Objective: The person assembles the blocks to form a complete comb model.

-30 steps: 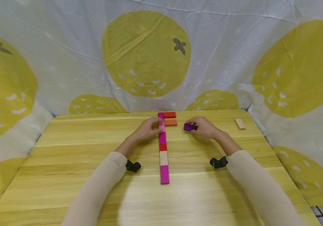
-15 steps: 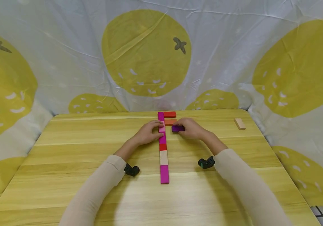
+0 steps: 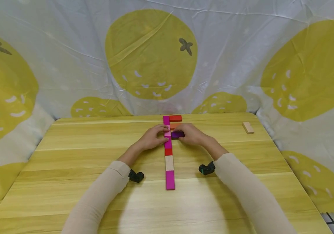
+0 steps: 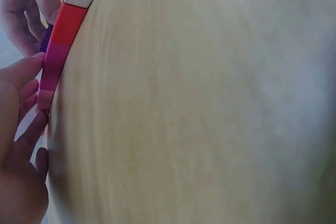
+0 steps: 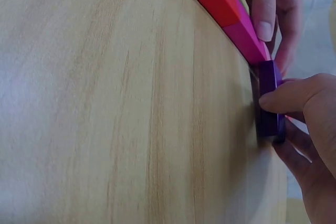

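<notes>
A line of flat coloured blocks runs away from me down the tabletop. My left hand [image 3: 152, 137] rests at its left side, fingers on the pink block [image 3: 167, 133] and thumb by the magenta block [image 3: 168, 144]. Between thumb and fingers of my right hand [image 3: 193, 135] is a purple block [image 5: 268, 90], pinched and set crosswise. Its left end meets or nearly meets the line's right side, just nearer than the orange block [image 3: 175, 125], which the right fingers partly cover. Beyond that, a red block [image 3: 175, 118] juts right from the far end.
Nearer in the line come a small red block [image 3: 168, 151], a natural wood block [image 3: 169, 163] and another magenta block [image 3: 170, 180]. A loose wood block [image 3: 248, 128] lies far right on the wooden table [image 3: 76, 169]. A fruit-patterned cloth [image 3: 228, 58] hangs behind the table.
My right hand has carried the purple block leftward, from apart on the right up to the line's side. My left hand has shifted slightly nearer along the line.
</notes>
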### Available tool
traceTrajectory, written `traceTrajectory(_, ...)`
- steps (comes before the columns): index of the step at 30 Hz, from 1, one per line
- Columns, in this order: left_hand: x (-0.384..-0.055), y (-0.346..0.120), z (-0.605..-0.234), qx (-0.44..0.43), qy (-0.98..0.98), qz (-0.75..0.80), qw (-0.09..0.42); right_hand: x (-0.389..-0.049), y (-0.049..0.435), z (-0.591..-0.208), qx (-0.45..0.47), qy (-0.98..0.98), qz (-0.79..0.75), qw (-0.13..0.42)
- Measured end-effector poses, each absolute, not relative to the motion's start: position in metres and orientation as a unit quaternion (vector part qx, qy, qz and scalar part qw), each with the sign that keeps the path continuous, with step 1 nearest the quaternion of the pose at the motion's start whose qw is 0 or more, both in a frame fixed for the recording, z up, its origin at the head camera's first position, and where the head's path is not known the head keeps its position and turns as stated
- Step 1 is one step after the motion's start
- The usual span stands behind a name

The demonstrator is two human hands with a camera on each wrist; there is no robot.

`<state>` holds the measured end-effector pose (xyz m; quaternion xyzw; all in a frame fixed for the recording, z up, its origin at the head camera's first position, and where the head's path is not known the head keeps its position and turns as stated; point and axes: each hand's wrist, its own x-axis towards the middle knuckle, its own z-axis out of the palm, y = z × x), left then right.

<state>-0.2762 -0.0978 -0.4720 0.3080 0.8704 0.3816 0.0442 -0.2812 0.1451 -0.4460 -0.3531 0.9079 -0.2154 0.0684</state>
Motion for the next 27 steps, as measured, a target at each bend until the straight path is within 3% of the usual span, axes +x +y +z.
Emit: traceTrajectory(27, -0.2777, -0.0983, -0.4714, 0.312, 0.871, 0.375, 0.051, -0.2806, 0.1427, -0.4480, -0.355, 0.905, -0.222, 0.076)
